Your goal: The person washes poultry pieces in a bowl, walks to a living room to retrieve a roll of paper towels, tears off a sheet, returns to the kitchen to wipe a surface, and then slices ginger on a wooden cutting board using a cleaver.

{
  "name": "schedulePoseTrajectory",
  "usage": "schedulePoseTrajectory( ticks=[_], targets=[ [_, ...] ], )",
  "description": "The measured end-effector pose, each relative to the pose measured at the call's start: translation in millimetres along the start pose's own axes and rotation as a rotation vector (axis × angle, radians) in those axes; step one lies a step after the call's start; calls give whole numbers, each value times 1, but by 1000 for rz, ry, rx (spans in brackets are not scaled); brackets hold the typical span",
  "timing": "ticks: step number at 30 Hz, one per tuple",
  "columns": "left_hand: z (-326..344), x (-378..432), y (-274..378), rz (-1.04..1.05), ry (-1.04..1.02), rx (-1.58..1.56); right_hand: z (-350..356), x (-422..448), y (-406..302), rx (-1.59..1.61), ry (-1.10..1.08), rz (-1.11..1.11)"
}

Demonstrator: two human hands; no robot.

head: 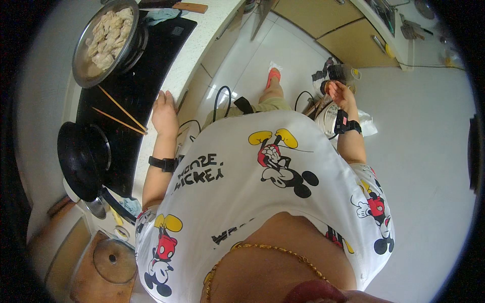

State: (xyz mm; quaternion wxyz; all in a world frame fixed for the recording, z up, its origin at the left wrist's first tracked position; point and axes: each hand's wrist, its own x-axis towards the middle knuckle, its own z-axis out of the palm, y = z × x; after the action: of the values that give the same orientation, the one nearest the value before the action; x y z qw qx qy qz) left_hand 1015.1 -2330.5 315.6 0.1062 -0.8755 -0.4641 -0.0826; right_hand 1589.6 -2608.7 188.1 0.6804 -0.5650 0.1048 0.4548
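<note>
My left hand (165,115) rests palm down on the front edge of the white speckled countertop (151,151), with fingers extended and nothing in it. Beside it, a pair of wooden chopsticks (120,108) lies across the black glass cooktop (151,60), tips apart. A wide metal pan (84,70) on the far burner holds pale pieces of meat (110,38). On the near burner sits a black wok (77,163). My right hand (341,94) hangs at my side, fingers partly curled in front of dark items; I cannot tell if it holds anything.
A round metal lid (113,261) lies on a wooden board (83,280) at lower left. Blue cloths (163,15) lie by the cooktop. The wok's handle (119,206) reaches towards me. Bags (327,119) crowd the floor at right, below cabinets (352,45).
</note>
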Motion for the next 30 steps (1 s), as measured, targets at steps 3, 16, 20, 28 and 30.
schedulePoseTrajectory(
  ticks=[3,16,20,28,30],
  targets=[
    [1,-6,17,-1,39,9,-1,-4,-22,34,28,-10],
    [7,-19,25,84,58,101,63,8,-23,-107,-138,-57],
    [12,-19,28,69,36,161,66,9,-8,-62,-116,-2],
    [23,-18,26,71,-17,212,25,-1,3,15,-48,46],
    [17,-16,20,99,-50,196,19,-1,3,16,-22,41]
  ],
)
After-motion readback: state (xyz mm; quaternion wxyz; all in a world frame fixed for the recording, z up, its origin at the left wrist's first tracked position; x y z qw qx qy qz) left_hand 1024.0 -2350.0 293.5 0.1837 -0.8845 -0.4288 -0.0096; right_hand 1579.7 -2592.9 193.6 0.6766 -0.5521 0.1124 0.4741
